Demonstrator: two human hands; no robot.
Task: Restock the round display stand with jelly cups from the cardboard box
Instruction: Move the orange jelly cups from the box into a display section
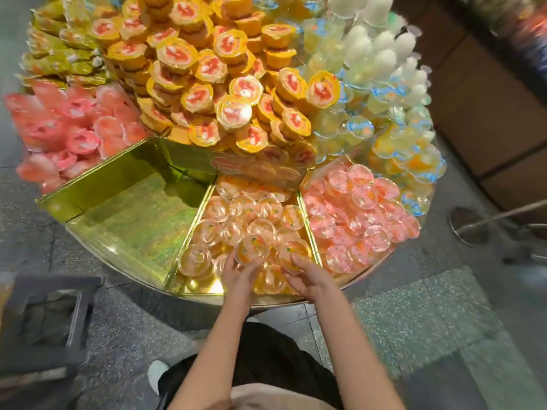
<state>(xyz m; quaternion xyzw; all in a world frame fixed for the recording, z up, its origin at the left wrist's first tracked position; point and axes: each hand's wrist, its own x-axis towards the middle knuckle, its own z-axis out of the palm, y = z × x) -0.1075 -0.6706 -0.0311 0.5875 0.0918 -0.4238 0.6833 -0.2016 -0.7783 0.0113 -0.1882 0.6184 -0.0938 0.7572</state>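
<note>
Round display stand [266, 300]: open gold compartment [130, 220] at 9 o'clock of the hands, floor bare, walled by gold dividers [189, 229]. Orange jelly cups [236, 220] are packed at 12 o'clock, pink jelly cups [355, 214] at 2 o'clock. Passage toward the centre is blocked by the yellow-lidded heap [225, 84]. A dark stool [44, 321] is stationed at 8 o'clock.

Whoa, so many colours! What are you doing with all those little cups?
A person is filling a round display stand with jelly cups. The left hand and the right hand each hold a clear orange jelly cup over the middle compartment, already partly full. The compartment to its left shows only its shiny gold floor.
</note>
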